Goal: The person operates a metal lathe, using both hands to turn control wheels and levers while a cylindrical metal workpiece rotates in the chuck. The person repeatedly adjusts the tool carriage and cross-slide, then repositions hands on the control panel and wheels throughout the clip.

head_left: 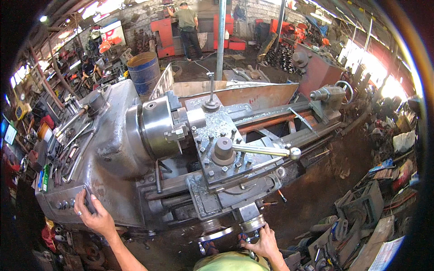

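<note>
A big metal lathe stands before me. My left hand (96, 216) closes on a dark lever (89, 201) at the front of the headstock (106, 167), beside a row of small knobs. With my right hand (264, 245) I grip the small handwheel (253, 224) of the cross slide at the front; my fingertips are partly hidden. A larger handwheel (214, 232) sits left of it. The chuck (156, 124) has a short round metal piece (196, 118) in front of its jaws. Metal chips lie around the tool post (224, 151), whose long handle (262, 149) points right.
Wrenches and other tools (72, 153) lie on the headstock's top. The tailstock (329, 97) is at the bed's far right. Behind stand a blue drum (143, 72), a post (221, 40) and a person (186, 29) by red machinery. Scrap metal (361, 212) piles up at right.
</note>
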### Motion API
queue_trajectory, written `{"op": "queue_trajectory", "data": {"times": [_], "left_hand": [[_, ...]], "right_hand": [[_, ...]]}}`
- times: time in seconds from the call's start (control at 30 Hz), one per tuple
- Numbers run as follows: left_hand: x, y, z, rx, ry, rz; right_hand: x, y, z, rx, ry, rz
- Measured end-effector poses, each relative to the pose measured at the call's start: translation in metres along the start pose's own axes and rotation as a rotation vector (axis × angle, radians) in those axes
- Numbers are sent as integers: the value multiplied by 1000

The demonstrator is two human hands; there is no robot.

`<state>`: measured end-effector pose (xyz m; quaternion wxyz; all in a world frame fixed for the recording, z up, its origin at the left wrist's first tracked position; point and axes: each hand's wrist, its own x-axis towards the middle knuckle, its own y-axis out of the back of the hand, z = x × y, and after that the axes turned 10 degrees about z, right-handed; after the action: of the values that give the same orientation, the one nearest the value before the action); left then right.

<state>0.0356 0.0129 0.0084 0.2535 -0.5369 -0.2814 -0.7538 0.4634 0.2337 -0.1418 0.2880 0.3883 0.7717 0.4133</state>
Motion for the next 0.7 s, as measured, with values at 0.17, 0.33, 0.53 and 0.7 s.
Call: {"op": "queue_trajectory", "data": {"times": [0.17, 0.33, 0.53, 0.7], "left_hand": [[1, 0, 0, -13, -18, -1], [1, -2, -2, -3, -39, -8], [-1, -4, -7, 63, -102, -6], [-1, -7, -24, 146, -157, -12]], "right_hand": [[-1, 0, -1, 24, 16, 38], [-3, 1, 0, -2, 56, 76], [-10, 28, 16, 147, 106, 86], [-26, 42, 34, 310, -129, -80]]}}
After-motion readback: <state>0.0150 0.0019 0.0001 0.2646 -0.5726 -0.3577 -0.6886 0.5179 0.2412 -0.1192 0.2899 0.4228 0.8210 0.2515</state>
